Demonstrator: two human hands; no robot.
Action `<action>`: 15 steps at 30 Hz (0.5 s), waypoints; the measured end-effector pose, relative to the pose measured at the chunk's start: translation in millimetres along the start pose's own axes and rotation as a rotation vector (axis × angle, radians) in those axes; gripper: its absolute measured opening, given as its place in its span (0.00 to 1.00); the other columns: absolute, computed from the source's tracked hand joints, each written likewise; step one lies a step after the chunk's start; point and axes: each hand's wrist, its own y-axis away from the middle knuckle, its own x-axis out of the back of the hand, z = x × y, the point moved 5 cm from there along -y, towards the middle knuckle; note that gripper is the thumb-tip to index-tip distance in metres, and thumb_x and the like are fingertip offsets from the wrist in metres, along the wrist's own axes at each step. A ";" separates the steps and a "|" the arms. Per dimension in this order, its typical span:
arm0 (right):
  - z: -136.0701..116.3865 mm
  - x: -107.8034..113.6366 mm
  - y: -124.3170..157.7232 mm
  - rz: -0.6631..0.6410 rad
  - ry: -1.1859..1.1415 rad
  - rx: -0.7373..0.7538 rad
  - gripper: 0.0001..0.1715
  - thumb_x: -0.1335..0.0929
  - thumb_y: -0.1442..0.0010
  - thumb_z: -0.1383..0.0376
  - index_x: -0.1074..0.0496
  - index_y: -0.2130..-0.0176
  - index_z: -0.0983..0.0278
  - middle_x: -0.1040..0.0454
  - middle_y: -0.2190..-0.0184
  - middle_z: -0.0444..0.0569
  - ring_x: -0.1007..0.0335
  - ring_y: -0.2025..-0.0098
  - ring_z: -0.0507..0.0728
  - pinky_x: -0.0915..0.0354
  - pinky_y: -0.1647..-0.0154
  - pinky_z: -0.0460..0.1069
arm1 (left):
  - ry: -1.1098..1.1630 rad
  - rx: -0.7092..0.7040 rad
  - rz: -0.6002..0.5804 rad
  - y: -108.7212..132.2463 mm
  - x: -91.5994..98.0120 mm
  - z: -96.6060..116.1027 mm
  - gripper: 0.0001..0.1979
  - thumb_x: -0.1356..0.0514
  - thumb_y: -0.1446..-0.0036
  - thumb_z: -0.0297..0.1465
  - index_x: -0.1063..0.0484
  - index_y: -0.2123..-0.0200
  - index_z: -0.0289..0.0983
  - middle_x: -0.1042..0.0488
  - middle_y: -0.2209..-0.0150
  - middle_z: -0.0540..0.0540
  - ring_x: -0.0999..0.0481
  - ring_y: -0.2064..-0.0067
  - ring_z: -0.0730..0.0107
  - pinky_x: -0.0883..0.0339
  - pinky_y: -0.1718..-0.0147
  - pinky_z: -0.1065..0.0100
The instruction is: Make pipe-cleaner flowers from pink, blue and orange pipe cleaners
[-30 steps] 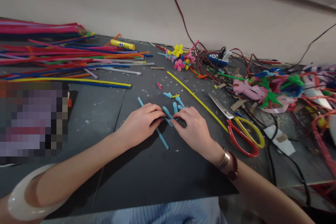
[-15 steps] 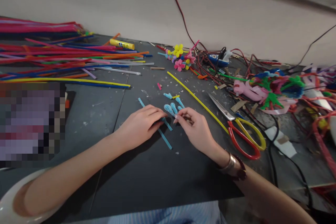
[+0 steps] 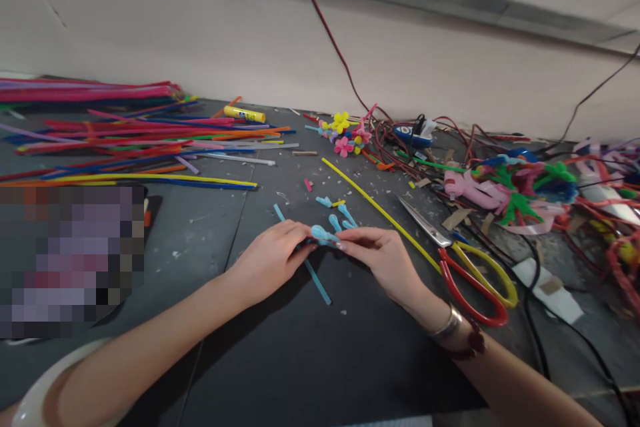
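Note:
Between my two hands is a light-blue pipe cleaner loop (image 3: 323, 234), shaped like a petal. My left hand (image 3: 275, 257) pinches its left end, and the thumb and fingertips of my right hand (image 3: 387, 257) grip the tail on the right. Just behind my fingers lie other light-blue pipe cleaner loops (image 3: 345, 215) on the dark table. A straight light-blue pipe cleaner (image 3: 319, 282) passes under my left hand, its middle hidden. A small blue twisted piece (image 3: 324, 201) sits farther back beside a short yellow bit (image 3: 339, 203).
Scissors (image 3: 453, 257) with red and yellow handles lie right of my right hand, near a long yellow pipe cleaner (image 3: 375, 207). Colourful pipe cleaners (image 3: 150, 140) spread at the left, with a yellow glue stick (image 3: 245, 114). Fuzzy flowers (image 3: 343, 133) and tangled cables (image 3: 383, 140) are at the back.
My hands have come together on one blue loop, which is now off the group of loops. The view has tilted upward, so the whole table appears lower.

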 end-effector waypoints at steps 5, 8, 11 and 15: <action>3.6 2.1 0.5 0.059 0.002 0.012 0.09 0.27 0.56 0.63 0.23 0.70 0.61 0.23 0.72 0.45 0.28 0.69 0.54 0.33 0.63 0.50 | 0.282 0.171 0.020 -0.7 3.6 -1.8 0.04 0.45 0.45 0.30 0.31 0.67 0.36 0.27 0.69 0.48 0.28 0.67 0.70 0.33 0.66 0.68; 3.8 0.5 -0.1 0.049 0.001 0.009 0.10 0.27 0.57 0.63 0.24 0.69 0.62 0.23 0.72 0.45 0.28 0.69 0.54 0.33 0.63 0.50 | 0.520 0.306 0.007 -1.0 2.0 -7.5 0.06 0.44 0.46 0.31 0.31 0.66 0.36 0.26 0.68 0.48 0.27 0.66 0.69 0.32 0.65 0.67; 2.8 -1.8 0.1 0.034 0.043 -0.008 0.11 0.28 0.56 0.63 0.24 0.68 0.63 0.24 0.74 0.45 0.28 0.71 0.53 0.33 0.65 0.49 | 0.671 0.393 0.014 -1.8 1.3 -12.9 0.07 0.41 0.49 0.32 0.31 0.67 0.35 0.27 0.68 0.48 0.26 0.66 0.69 0.32 0.64 0.67; 1.8 -5.5 0.5 0.001 0.088 -0.030 0.08 0.29 0.53 0.63 0.25 0.71 0.64 0.24 0.75 0.45 0.28 0.70 0.53 0.34 0.66 0.48 | 0.799 0.462 0.029 -2.3 1.7 -15.1 0.07 0.40 0.51 0.31 0.31 0.68 0.35 0.27 0.69 0.49 0.27 0.65 0.70 0.33 0.62 0.67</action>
